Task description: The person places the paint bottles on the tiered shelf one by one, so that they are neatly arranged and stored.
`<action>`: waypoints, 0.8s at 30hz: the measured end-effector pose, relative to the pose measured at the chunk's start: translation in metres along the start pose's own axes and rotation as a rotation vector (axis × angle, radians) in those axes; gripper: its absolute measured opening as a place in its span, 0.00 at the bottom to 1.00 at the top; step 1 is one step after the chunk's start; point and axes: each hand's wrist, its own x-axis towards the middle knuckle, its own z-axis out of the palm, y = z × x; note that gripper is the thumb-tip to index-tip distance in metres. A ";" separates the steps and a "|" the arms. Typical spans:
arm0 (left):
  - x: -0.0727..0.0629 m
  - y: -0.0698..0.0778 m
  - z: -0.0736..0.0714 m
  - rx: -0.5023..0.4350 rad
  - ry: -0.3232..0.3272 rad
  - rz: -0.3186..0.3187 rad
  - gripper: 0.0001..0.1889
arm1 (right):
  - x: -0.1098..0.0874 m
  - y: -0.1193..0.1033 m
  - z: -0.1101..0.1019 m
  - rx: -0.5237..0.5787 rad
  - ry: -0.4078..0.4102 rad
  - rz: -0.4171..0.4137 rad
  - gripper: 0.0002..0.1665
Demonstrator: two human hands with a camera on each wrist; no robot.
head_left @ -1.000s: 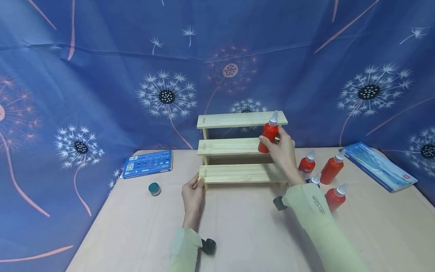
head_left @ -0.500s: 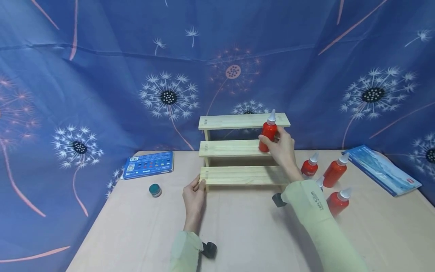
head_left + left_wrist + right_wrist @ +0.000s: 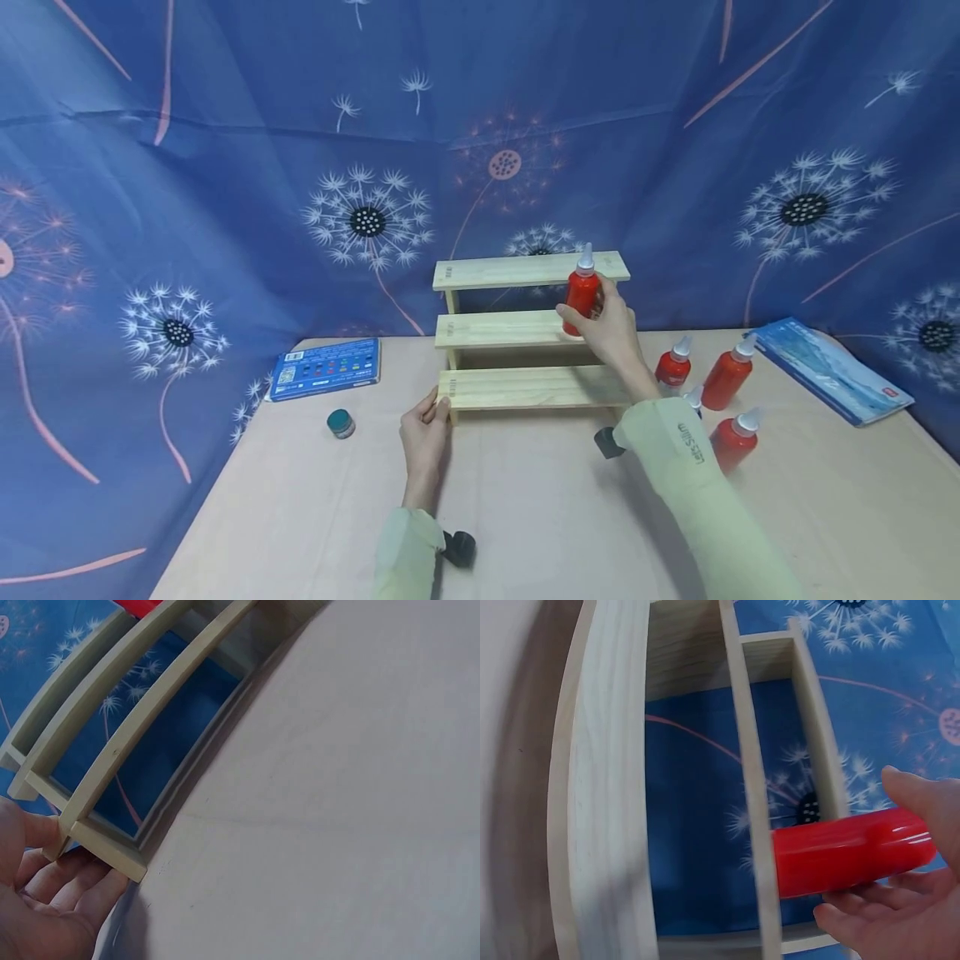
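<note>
The person's left hand (image 3: 423,429) pinches the front left corner of the lowest shelf of a wooden rack (image 3: 525,388), thumb and fingers closed on the board's end, seemingly to steady the rack near the counter's (image 3: 540,500) back edge. The right hand (image 3: 613,332) grips a red bottle (image 3: 581,296) from its right side, thumb and fingers curled around the body. That grasp keeps the bottle nearly upright, nozzle up, at the middle shelf towards its right end; whether the base bears on the board is hard to tell.

More bottles stand towards the counter's right edge, within that arm's reach: a short red one (image 3: 672,368), a taller red one (image 3: 726,382) and a nearer red one (image 3: 733,444), plus another, its cap (image 3: 695,396) showing beside the right sleeve (image 3: 690,467). All have pointed silvery caps, and the red is probably paint inside. A small jar (image 3: 341,424) with a green lid sits towards the left edge, its contents hidden. The blue flat box (image 3: 325,368) at the back left corner shows colour swatches, not what it contains.
</note>
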 end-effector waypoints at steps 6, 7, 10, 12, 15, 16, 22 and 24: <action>-0.001 -0.002 0.001 -0.005 -0.013 -0.005 0.20 | -0.017 -0.013 -0.014 -0.002 -0.022 0.024 0.55; -0.002 -0.002 0.001 -0.004 -0.012 -0.007 0.20 | -0.020 -0.015 -0.018 -0.003 -0.024 0.028 0.55; -0.002 -0.002 0.000 0.001 -0.014 -0.009 0.20 | -0.032 -0.022 -0.028 0.006 -0.035 0.043 0.55; -0.002 -0.003 -0.001 0.003 -0.016 -0.008 0.20 | -0.039 -0.025 -0.034 0.023 -0.035 0.034 0.54; -0.001 -0.004 -0.001 0.005 -0.019 -0.005 0.20 | -0.050 -0.027 -0.046 0.026 -0.021 -0.013 0.53; -0.001 -0.004 -0.001 0.002 -0.022 -0.003 0.20 | -0.053 -0.027 -0.050 0.021 -0.011 -0.031 0.53; -0.001 -0.004 -0.001 -0.020 -0.033 0.000 0.21 | -0.071 -0.027 -0.076 -0.014 0.036 -0.054 0.50; -0.001 -0.003 -0.002 -0.021 -0.034 0.002 0.20 | -0.077 -0.026 -0.084 -0.012 0.050 -0.047 0.50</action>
